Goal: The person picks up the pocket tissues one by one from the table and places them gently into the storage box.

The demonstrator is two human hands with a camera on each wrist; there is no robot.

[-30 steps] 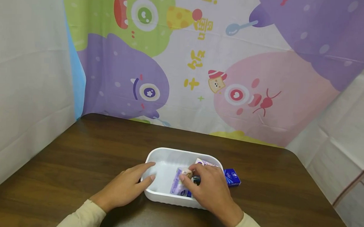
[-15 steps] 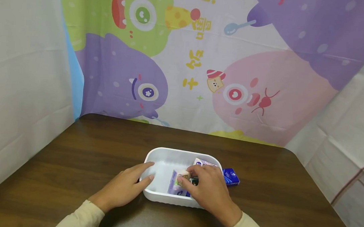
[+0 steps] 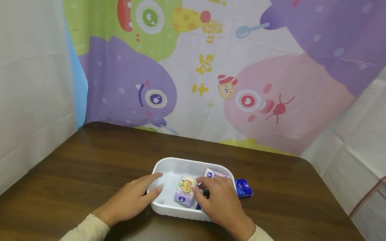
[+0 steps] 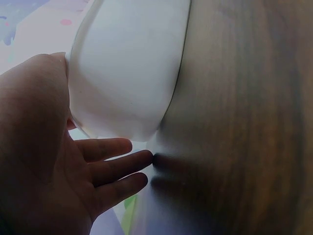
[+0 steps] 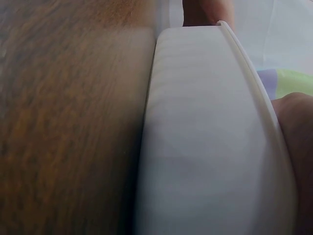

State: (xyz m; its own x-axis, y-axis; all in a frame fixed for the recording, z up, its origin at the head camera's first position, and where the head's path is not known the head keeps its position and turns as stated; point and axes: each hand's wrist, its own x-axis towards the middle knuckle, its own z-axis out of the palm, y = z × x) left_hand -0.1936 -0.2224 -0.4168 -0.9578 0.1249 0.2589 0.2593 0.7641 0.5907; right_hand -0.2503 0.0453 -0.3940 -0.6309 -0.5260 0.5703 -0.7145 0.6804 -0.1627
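A white plastic bin (image 3: 178, 163) stands on the table. Inside it, a purple-and-cream pocket tissue pack (image 3: 185, 191) with a yellow cartoon print lies face up. My right hand (image 3: 223, 203) reaches over the bin's near right side, thumb and index finger pinching that pack's right edge. My left hand (image 3: 129, 198) rests at the bin's left end, thumb and index tip over the rim. In the left wrist view its other fingers (image 4: 122, 164) extend loosely along the outside. A second purple-and-white tissue pack (image 3: 210, 173) is partly hidden behind my right hand, with dark items below.
A blue tissue pack (image 3: 243, 188) lies on the table just outside the bin's right end. The brown wooden table (image 3: 115, 149) backs onto a cartoon-printed cloth (image 3: 199, 120). Plain white cloth (image 3: 31, 93) hangs at both sides.
The tissue pack at my right fingers has tipped leftward, from standing on edge to lying face up. My left hand stays at the bin's end.
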